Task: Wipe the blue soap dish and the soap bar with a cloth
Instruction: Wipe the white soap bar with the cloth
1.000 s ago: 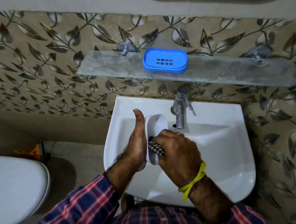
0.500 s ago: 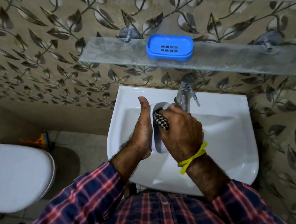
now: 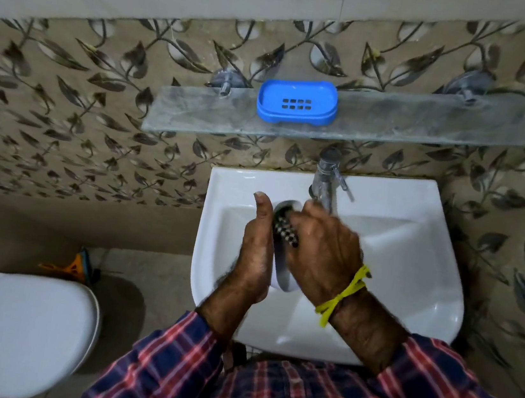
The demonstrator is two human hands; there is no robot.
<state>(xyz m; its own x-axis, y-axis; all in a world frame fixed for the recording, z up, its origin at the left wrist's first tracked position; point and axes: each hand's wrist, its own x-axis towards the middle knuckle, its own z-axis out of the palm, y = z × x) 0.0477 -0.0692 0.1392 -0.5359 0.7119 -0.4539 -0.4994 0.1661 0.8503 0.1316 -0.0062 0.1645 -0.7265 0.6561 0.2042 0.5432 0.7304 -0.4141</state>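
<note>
You've got the white soap bar clamped on edge in your left hand over the sink, so your right hand, fingers pinching the checkered cloth, can rub its face, while the blue soap dish sits empty on the shelf.
</note>
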